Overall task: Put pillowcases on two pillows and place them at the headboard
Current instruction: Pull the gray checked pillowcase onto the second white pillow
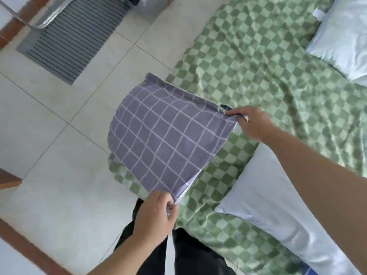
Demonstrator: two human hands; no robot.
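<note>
Both hands pinch corners of the purple grid pillowcase (pixel 158 133), left hand (pixel 156 213) and right hand (pixel 250 122), holding it spread over the bed (pixel 258 76) edge, beside the near pillow (pixel 274 199); gripping a closed edge would likely stall stuffing

A grey striped mat (pixel 75 34) lies on the pale tiled floor (pixel 39 120) at ten o'clock, beside perhaps a chrome rail (pixel 49 16).

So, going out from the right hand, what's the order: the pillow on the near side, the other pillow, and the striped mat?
1. Near pillow, just below the right hand.
2. Other pillow, upper right on the bed.
3. Striped mat, upper left on the floor.
</note>
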